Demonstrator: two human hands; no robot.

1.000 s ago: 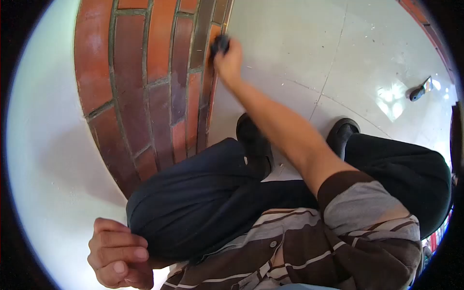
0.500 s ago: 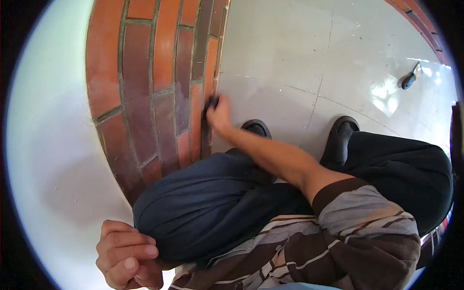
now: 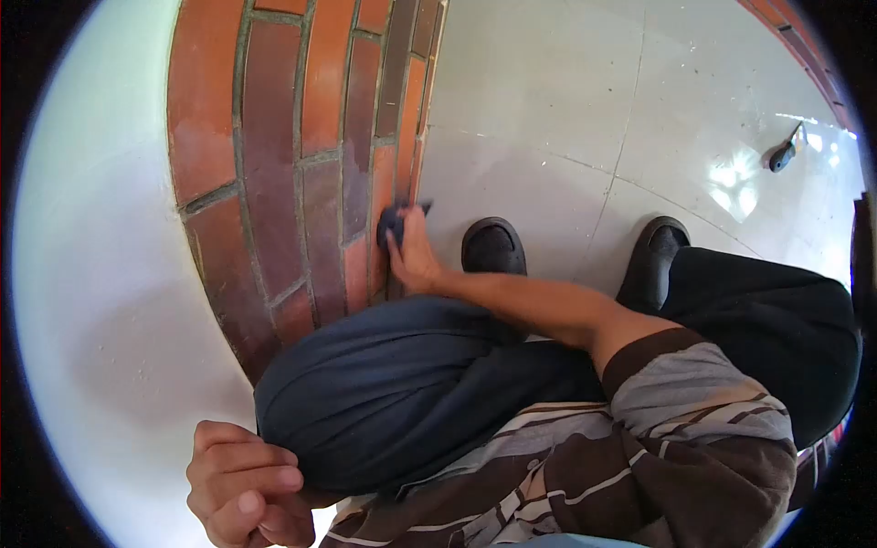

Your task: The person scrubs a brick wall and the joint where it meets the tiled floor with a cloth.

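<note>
My right hand (image 3: 416,256) grips a dark folded piece (image 3: 391,225) with a pointed corner, pressed to the low part of the brick wall (image 3: 274,110), close to the floor. Whether it is cloth or sandpaper I cannot make out. The fingers' far side is hidden by the piece and the wall. At the lower left, my left hand (image 3: 245,484) hangs beside my bent knee with its fingers curled in, and nothing shows in them.
Grey floor tiles (image 3: 548,82) lie to the right of the wall. A dark-handled tool (image 3: 782,157) with a narrow blade, like a knife or scraper, rests on them at the far right. My dark shoes (image 3: 493,247) are flat on the floor. A white wall (image 3: 100,274) borders the bricks.
My right hand has slid a little nearer to me along the foot of the brick wall, with the dark piece. The view has shifted slightly. My left hand keeps its curled pose.
</note>
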